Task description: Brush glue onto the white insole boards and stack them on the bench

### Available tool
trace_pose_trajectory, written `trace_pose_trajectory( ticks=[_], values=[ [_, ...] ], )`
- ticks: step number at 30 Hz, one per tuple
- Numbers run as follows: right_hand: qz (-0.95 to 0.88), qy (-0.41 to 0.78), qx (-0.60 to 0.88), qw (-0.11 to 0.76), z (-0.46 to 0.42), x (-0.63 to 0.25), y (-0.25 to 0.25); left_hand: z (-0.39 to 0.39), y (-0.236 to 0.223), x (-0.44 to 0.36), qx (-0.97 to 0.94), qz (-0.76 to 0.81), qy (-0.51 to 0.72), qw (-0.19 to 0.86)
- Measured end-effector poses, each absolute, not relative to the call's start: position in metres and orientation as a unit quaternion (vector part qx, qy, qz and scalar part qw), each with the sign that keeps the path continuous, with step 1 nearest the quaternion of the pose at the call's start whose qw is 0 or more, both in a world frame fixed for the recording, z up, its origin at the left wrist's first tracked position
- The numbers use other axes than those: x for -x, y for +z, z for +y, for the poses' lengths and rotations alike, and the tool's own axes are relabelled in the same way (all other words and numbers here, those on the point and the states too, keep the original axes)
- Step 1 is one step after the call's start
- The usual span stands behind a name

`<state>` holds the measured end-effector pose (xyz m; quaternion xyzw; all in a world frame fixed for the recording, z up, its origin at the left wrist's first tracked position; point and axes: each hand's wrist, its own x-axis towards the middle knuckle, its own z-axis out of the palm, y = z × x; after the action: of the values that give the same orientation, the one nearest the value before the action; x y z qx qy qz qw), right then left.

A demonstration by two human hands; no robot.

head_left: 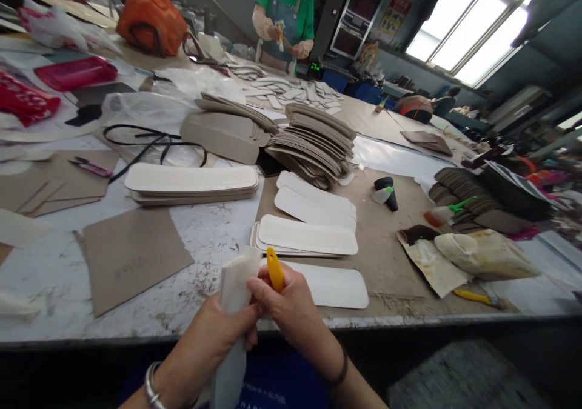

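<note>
Head view. The pale strips (234, 330) were held roughly upright in the left hand (204, 336), pinched between thumb and curled fingers. In the right hand (291, 306), a yellow handle (274, 269) was enclosed, its lower end hidden by the fingers; thumb and fingertips were brought against the strips' edge. The step was judged to be two-handed work at that edge; a steady left grip and small, controlled right-hand movement were judged to be called for.

Just beyond the right hand, a flat strip (339, 285) and a pile of rounded strips (309, 237) were noted on the bench (59, 282). Left of these, a neat stack (191, 179) was seen beyond the left hand.

Materials: strips were smooth, matte and long, with rounded corners; the layered pieces (313, 142) farther off were grey-brown and slightly curved. The board sheet (136, 254) left of the left hand was stiff-looking, with uneven edges.
</note>
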<state>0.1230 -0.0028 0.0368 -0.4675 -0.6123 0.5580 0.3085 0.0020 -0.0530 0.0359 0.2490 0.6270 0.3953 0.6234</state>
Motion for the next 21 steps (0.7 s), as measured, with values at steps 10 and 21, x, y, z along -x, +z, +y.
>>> trace_pose_trajectory(
  ticks=[10, 21],
  values=[
    [-0.508, 0.652, 0.461, 0.323, -0.012, -0.123, 0.037, -0.061, 0.036, -0.001, -0.137, 0.519, 0.442, 0.719],
    [-0.42, 0.668, 0.484, 0.379, -0.017, -0.127, 0.028, -0.066, 0.04, -0.008, -0.14, 0.475, 0.468, 0.732]
  ],
)
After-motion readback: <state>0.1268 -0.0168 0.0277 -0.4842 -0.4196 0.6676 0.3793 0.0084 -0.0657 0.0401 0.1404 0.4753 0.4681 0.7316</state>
